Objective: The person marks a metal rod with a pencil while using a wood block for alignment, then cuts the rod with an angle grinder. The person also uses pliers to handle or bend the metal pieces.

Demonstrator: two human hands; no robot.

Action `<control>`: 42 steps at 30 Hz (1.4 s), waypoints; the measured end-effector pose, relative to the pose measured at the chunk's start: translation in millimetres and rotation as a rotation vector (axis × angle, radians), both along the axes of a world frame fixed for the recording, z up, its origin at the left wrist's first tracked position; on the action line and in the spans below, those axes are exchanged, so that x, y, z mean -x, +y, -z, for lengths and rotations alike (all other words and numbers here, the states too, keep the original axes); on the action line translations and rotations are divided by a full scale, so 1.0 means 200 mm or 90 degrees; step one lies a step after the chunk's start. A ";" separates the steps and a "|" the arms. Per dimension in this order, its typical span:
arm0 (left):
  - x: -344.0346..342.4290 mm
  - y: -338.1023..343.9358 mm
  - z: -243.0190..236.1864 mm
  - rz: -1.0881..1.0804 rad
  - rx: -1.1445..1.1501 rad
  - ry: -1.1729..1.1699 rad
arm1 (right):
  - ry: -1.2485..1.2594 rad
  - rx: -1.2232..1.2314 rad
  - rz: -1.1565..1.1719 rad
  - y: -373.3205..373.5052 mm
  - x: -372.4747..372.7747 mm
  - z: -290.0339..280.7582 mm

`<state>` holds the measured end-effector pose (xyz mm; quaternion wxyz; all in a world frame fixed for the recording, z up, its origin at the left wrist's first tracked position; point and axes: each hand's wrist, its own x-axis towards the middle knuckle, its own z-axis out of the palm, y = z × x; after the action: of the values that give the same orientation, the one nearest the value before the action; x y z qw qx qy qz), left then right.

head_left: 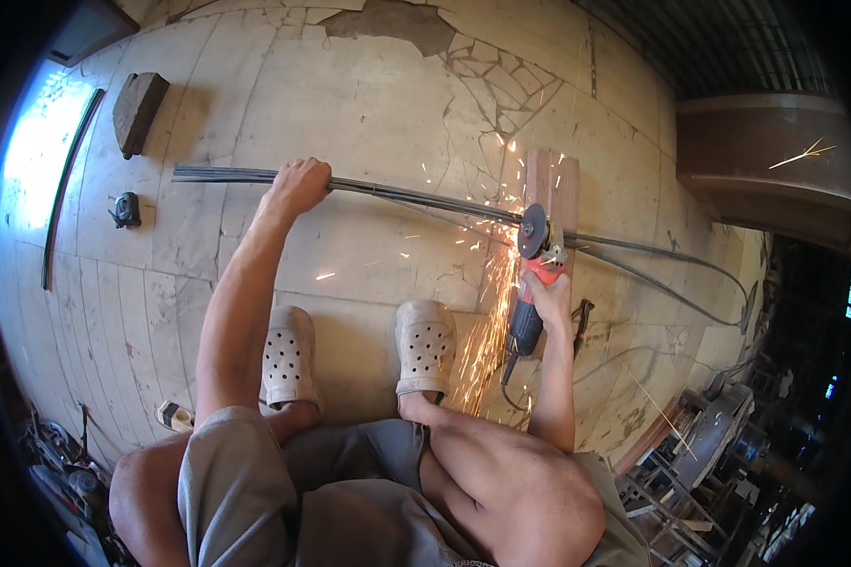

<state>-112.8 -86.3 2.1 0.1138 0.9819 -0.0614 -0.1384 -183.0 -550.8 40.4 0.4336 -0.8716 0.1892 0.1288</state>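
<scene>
A bundle of thin metal rods (pixel 416 197) runs across the floor in front of me. Near its left end, my left hand (pixel 303 183) is wrapped round it. My right hand (pixel 550 299) grips a red and black angle grinder (pixel 526 321) by its body. The grinder's dark disc (pixel 533 229) meets the rods over a wooden board (pixel 565 185), and orange sparks (pixel 492 350) stream down toward my right foot. Beyond the disc the rods carry on to the right and bend round in a loop (pixel 728 283). The exact contact point is hidden behind the disc.
A rough block (pixel 140 113) and a black tape measure (pixel 125 210) lie at the left, beside a long dark strip (pixel 70 189). A power cord (pixel 633 352) trails to the right. Metal frames and scrap (pixel 709 454) crowd the lower right. My clogs (pixel 424 348) stand close to the sparks.
</scene>
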 end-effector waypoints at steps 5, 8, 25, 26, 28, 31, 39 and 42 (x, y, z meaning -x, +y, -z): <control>-0.01 -0.01 0.00 -0.005 0.006 0.043 | -0.003 -0.015 0.002 0.00 -0.01 0.00; 0.00 0.00 0.01 0.006 0.012 0.000 | 0.014 -0.031 0.019 -0.02 0.00 0.03; -0.01 -0.02 -0.01 -0.012 0.011 0.029 | -0.018 -0.018 0.013 -0.02 0.01 0.03; -0.01 -0.01 0.00 -0.011 0.005 0.029 | -0.018 -0.013 0.005 -0.02 -0.01 0.04; 0.01 -0.01 0.01 -0.001 0.007 0.020 | -0.025 -0.024 0.000 -0.02 0.00 0.04; 0.00 -0.01 0.01 0.003 0.005 0.025 | -0.028 -0.044 0.001 -0.01 0.00 0.02; 0.00 -0.02 -0.01 -0.006 0.004 0.031 | 0.007 -0.018 0.014 0.00 0.01 0.00; -0.01 -0.02 -0.01 -0.004 0.004 0.036 | 0.014 -0.010 0.055 -0.01 0.03 0.04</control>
<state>-111.4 -90.4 4.5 0.1191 0.9775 -0.0553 -0.1653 -189.7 -553.8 31.6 0.4434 -0.8578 0.2302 0.1212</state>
